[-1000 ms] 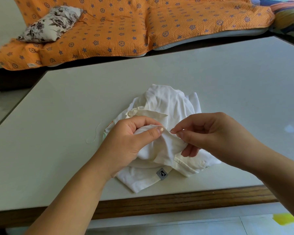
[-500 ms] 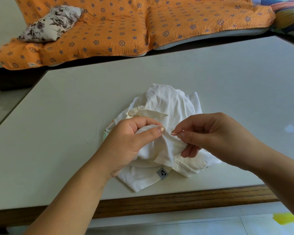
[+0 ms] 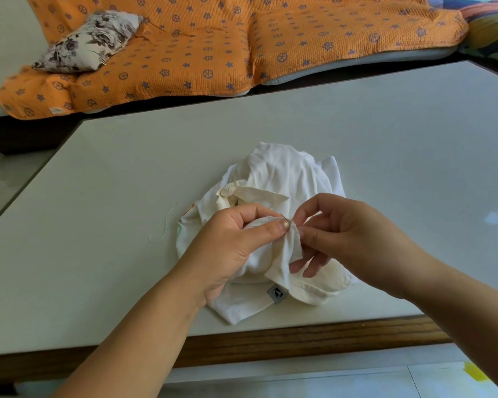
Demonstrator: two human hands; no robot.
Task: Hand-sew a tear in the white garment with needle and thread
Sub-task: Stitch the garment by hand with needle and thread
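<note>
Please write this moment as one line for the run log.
phase: stitching | left hand: grips white garment fold | right hand: pinches needle at fold

Left hand (image 3: 236, 242) grips white garment (image 3: 285, 173), right hand (image 3: 351, 239) pinches needle (image 3: 287, 219)

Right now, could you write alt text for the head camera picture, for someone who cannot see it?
Two bare hands sew a crumpled white garment on a pale table: the left hand grips a raised fold, and the right hand pinches a thin needle at its edge. An orange patterned quilt lies beyond the table.
</note>
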